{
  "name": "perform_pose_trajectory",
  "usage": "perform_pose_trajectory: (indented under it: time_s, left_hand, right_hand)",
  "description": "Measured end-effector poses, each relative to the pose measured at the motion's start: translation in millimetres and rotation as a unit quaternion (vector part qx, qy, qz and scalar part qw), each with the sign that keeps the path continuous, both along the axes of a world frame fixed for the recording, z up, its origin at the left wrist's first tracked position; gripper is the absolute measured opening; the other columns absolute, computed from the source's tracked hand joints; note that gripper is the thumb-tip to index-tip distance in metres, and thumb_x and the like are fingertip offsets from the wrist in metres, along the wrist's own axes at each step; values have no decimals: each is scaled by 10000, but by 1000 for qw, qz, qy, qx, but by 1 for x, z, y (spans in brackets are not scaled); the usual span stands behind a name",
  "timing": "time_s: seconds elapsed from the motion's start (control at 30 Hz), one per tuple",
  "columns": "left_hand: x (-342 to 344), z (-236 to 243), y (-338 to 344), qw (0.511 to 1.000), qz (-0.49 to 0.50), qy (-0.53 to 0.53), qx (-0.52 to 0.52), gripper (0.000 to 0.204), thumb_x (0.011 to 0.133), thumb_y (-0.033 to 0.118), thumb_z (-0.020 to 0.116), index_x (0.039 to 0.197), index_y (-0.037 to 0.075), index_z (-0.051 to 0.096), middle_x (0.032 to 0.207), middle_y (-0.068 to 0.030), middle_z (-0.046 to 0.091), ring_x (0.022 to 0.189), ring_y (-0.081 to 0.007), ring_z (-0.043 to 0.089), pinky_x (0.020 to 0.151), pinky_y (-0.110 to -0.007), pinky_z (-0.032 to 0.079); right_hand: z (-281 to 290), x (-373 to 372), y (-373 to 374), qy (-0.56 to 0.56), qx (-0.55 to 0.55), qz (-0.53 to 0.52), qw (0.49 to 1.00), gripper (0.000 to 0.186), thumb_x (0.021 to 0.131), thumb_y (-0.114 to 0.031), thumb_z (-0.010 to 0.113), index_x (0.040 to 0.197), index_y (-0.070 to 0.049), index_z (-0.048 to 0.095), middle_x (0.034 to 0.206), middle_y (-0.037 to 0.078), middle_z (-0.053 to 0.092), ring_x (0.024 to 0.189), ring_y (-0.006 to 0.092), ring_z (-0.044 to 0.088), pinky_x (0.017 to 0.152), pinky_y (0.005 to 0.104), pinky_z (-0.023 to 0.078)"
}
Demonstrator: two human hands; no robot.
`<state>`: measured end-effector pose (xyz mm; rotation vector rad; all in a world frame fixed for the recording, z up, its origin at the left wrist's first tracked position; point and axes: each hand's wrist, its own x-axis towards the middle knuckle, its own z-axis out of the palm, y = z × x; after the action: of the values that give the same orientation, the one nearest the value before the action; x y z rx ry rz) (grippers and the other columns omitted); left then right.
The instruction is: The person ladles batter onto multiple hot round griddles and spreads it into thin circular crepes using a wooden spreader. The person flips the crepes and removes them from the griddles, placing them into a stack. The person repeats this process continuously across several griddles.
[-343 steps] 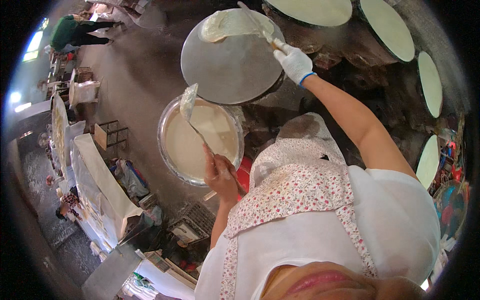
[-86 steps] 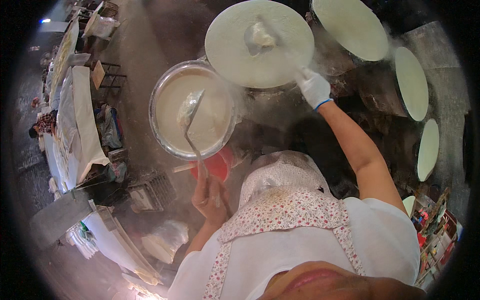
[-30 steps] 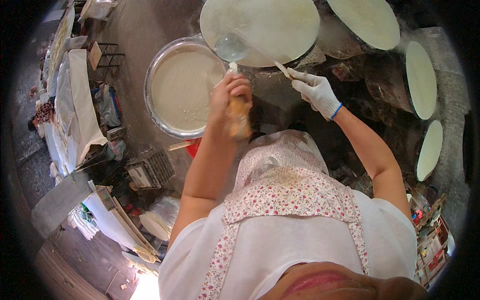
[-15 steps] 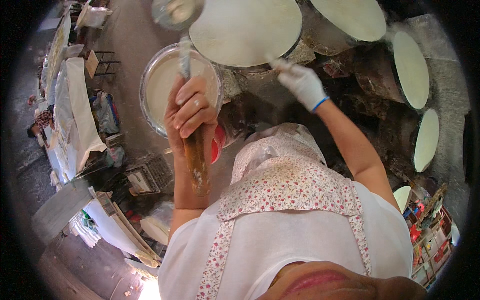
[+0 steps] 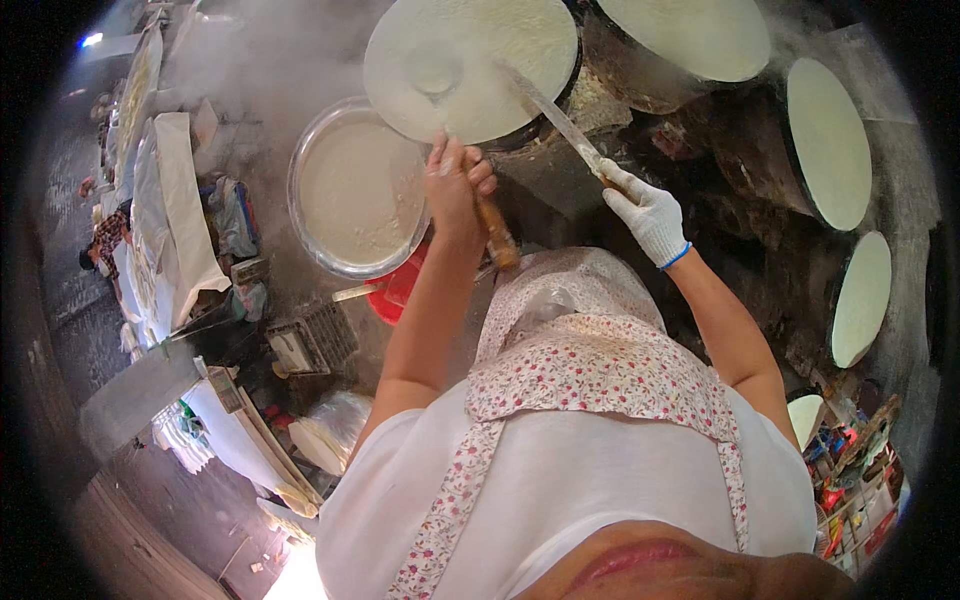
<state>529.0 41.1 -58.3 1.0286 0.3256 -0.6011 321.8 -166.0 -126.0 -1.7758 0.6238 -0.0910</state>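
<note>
My bare left hand [image 5: 460, 185] is closed round the wooden handle of a ladle [image 5: 497, 232]. Its round bowl lies in the pale batter [image 5: 500, 35] that covers a large round griddle [image 5: 577, 75], blurred by steam. My right hand [image 5: 648, 218], in a white glove with a blue cuff, grips a long flat spatula [image 5: 560, 118]. The blade's tip rests at the batter's surface, right of the ladle bowl. To the left of the griddle stands a wide clear-rimmed tub [image 5: 298, 205] of creamy batter.
More round griddles with pale sheets curve along the right, including one at the far right [image 5: 830, 145] and a smaller one [image 5: 862, 300]. A red bucket [image 5: 398, 285] sits below the tub. Another person [image 5: 108, 240] is by a cloth-covered table [image 5: 185, 215] at far left.
The ladle has come from the griddle's far left edge down onto the batter, my left hand shifting right. My right hand has moved right and nearer, and the spatula now shows clearly. Steam has spread left.
</note>
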Motion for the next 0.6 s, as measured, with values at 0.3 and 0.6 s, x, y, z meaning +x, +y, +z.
perform_pose_trajectory:
  time_s: [0.3, 0.6]
  left_hand:
    - [-6, -26, -43, 986, -30, -109, 125, 573, 1110, 134, 527, 1654, 117, 347, 703, -27, 522, 520, -126, 520, 423, -301, 420]
    - [61, -15, 32, 849, -58, 338, -402, 268, 1149, 258, 464, 934, 102, 494, 751, -1, 478, 495, -97, 444, 454, -295, 434]
  right_hand:
    - [20, 27, 13, 88, -316, 78, 941, 389, 986, -376, 703, 1369, -312, 716, 903, 146, 764, 776, 340, 742, 672, 378, 578]
    - [4, 6, 47, -69, -52, -116, 989, 427, 990, -253, 731, 1410, -193, 692, 1195, 119, 782, 1073, 167, 762, 928, 275, 561]
